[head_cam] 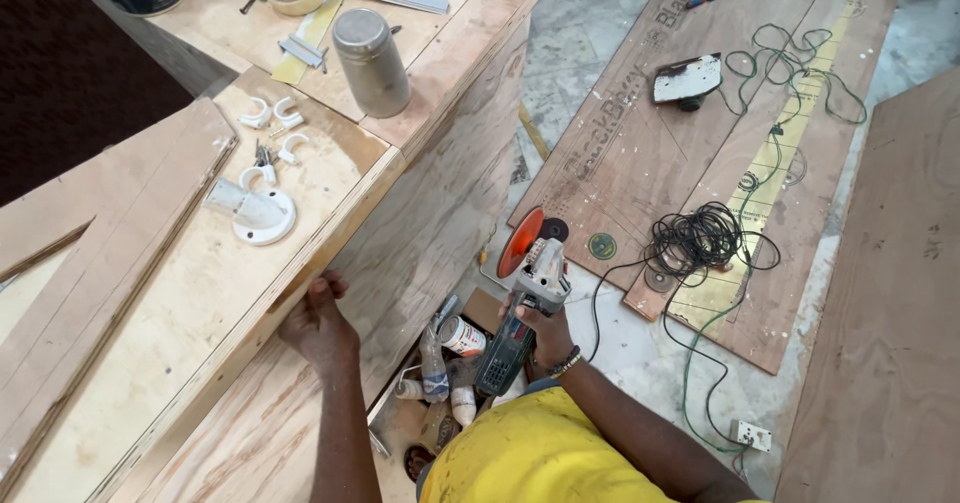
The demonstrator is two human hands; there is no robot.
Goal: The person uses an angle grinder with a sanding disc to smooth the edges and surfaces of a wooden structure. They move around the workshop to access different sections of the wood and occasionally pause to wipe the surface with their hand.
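Plywood bench edge clasped by left hand; right hand grasps angle grinder.

Head camera, steeply downward, close overhead
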